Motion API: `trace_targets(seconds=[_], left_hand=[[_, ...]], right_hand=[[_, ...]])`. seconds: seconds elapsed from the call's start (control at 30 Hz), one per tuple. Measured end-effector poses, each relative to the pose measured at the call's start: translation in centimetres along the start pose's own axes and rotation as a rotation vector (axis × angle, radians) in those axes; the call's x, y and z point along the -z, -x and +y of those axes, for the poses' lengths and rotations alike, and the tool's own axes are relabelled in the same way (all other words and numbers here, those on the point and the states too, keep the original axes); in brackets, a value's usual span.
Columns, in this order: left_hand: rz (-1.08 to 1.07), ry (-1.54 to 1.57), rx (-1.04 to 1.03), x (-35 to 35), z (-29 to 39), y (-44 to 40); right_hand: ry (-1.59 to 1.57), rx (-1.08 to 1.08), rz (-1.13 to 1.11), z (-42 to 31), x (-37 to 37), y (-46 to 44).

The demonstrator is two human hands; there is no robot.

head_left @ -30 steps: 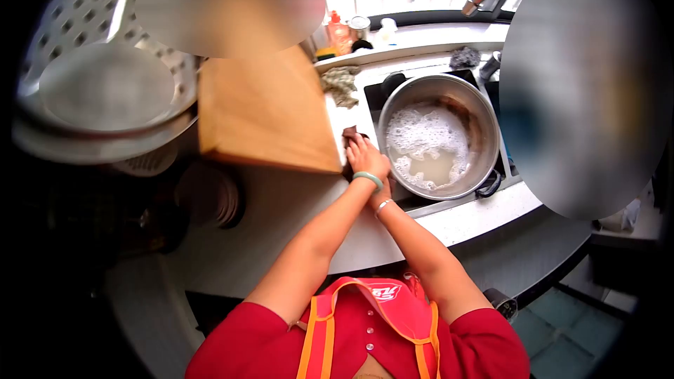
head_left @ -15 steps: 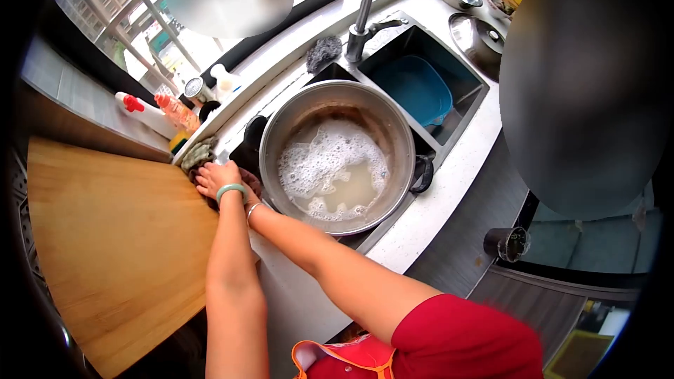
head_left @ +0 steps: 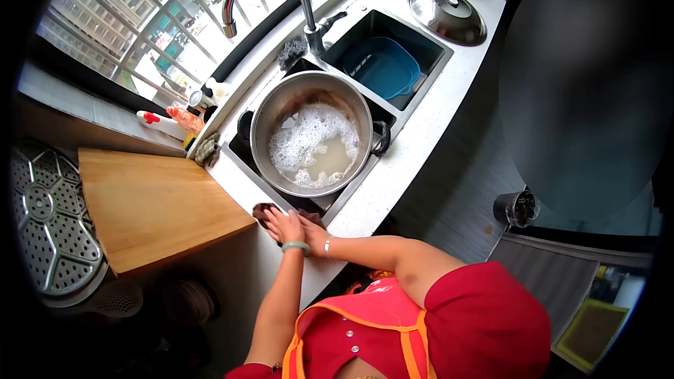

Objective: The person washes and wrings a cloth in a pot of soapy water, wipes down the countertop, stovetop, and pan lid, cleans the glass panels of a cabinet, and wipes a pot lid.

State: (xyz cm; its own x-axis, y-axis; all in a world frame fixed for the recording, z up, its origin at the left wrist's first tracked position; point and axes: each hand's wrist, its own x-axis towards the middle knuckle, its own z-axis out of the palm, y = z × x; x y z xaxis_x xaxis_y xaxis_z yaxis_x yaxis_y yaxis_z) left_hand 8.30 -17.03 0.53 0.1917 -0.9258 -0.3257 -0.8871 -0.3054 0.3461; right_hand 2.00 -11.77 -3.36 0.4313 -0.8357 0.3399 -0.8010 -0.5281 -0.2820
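Observation:
A dark brown cloth [head_left: 262,213] lies on the white counter at the near left corner of the sink, pressed under both hands. My left hand [head_left: 284,228], with a green bangle, rests flat on it with the fingers stretched out. Against it, my right hand [head_left: 316,236], with a silver bracelet, also touches the cloth; its fingers are partly hidden. Just beyond my hands a large metal pot [head_left: 260,123] with black handles sits over the sink, holding foamy, cloudy water.
A wooden board [head_left: 158,203] stands left of the hands, beside a perforated metal tray [head_left: 53,221]. Behind the pot rises a faucet [head_left: 305,0]. Right of it are a blue basin [head_left: 386,67] in the second sink and a metal lid [head_left: 447,17]. A crumpled rag [head_left: 207,149] lies near bottles.
Both hands and the brown cloth have moved from beside the pot's left, near the crumpled rag, to the sink's near corner. The camera view has also shifted.

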Motion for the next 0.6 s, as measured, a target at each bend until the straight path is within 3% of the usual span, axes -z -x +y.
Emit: trace_targets(seconds=[0.03, 0.07, 0.17, 0.23, 0.37, 0.43, 0.6], left_hand=[[-0.021, -0.025, -0.095, -0.5, -1.2, 2.0], [-0.023, -0.043, -0.174, -1.5, -2.7, 3.6], [-0.058, -0.053, -0.322, -2.3, -2.7, 8.6], [-0.050, -0.047, -0.297, -3.7, -0.7, 10.8], [0.022, -0.022, -0.302, -8.4, 5.1, 12.3], [0.067, 0.100, -0.510, -10.6, 8.1, 12.9], [0.050, 0.164, -0.656, -15.5, 18.0, 13.8]], right_hand=[[-0.102, 0.051, 0.032, 0.2, 2.6, 1.7], [-0.120, 0.070, -0.281, 0.6, 3.7, 3.6], [-0.123, 0.188, -0.325, 2.5, 6.8, 7.9], [-0.229, 0.172, -0.204, 4.0, 7.7, 10.1], [-0.173, 0.166, -0.255, 9.9, 10.3, 13.5], [-0.175, 0.090, -0.257, 13.8, 12.8, 15.1], [-0.172, -0.030, -0.227, 23.4, 18.3, 19.1]])
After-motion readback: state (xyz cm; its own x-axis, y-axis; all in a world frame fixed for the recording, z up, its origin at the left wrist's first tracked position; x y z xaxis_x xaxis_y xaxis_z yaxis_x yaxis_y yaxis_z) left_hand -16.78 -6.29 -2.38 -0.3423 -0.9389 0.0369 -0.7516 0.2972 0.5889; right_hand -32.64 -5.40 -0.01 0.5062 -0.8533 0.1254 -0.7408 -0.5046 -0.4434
